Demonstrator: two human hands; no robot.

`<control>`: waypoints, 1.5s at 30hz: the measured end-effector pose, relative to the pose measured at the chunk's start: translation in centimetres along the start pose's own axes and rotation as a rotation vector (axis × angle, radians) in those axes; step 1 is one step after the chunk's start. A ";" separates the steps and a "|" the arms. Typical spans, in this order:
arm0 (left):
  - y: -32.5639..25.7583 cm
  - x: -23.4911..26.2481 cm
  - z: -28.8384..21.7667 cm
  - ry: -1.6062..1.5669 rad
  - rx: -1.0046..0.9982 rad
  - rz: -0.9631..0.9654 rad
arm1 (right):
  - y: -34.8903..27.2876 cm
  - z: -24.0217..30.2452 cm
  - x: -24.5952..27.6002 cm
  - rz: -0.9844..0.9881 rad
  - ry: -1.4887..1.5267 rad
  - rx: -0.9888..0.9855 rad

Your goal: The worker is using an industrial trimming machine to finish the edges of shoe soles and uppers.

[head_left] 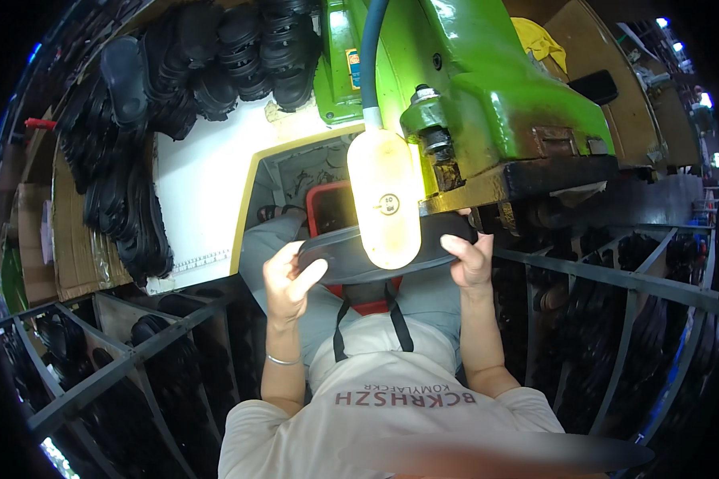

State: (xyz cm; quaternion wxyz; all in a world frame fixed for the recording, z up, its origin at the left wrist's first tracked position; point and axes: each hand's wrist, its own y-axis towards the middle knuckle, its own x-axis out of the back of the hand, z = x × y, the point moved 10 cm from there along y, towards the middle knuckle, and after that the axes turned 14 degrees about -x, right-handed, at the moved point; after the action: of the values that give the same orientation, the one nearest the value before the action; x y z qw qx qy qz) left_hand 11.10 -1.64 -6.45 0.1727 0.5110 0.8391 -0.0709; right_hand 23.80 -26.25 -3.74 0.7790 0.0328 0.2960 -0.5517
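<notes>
A black shoe sole (337, 254) lies stretched sideways between my two hands, just below the head of a green machine. My left hand (286, 281) grips its left end, thumb on top. Around the right end close the fingers of my right hand (469, 260), with the thumb pressed on the near face. A bright oval lamp (385, 199) on a bendable grey-blue neck hangs in front and hides the sole's middle. The green machine (495, 88) stands just beyond, its dark metal arm close to my right hand.
Black shoe soles (124, 88) are piled along the far left of a white worktop (196, 191) with a yellow edge. Metal racks (591, 275) holding dark shoes flank me on both sides. A cardboard box (595, 64) with a yellow cloth (542, 41) stands behind the machine.
</notes>
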 end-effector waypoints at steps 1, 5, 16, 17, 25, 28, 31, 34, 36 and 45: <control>-0.6 1.5 0.2 0.001 0.000 -0.001 | 0.3 -0.4 -0.5 0.021 -0.048 -0.003; -2.1 0.1 1.4 0.049 0.136 0.302 | 1.4 1.0 -3.2 0.031 -0.091 0.061; 2.6 -11.9 -1.6 0.965 -0.609 0.679 | -0.1 0.7 2.1 -0.007 -0.013 0.034; 2.6 -11.6 -1.0 0.963 -0.612 0.681 | -0.4 0.7 2.3 -0.043 0.029 0.041; 1.5 -8.3 -2.8 0.716 -0.169 0.381 | 0.8 -0.1 -2.0 0.037 -0.012 -0.001; -0.2 -5.8 -1.3 0.316 -0.092 0.104 | 1.5 0.4 -4.0 0.107 0.009 0.062; 0.8 -7.9 -0.6 0.274 -0.169 0.180 | 1.3 0.3 -4.0 0.161 0.022 0.045; 2.0 -10.5 0.6 0.445 -0.086 0.314 | 0.4 -0.1 -1.9 0.005 -0.041 0.079; 3.1 -12.2 0.0 0.533 -0.202 0.358 | -1.1 -1.1 -2.0 0.010 -0.062 0.091; 1.0 -8.7 2.0 0.245 -0.190 0.118 | -9.2 -13.9 0.8 0.183 -0.174 -0.588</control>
State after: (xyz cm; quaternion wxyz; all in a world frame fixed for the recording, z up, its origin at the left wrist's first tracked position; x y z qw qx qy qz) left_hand 16.04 -9.02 -5.07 0.1206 0.5454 0.8254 0.0818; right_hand 10.00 -25.24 -13.11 0.8238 -0.2145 0.3711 -0.3711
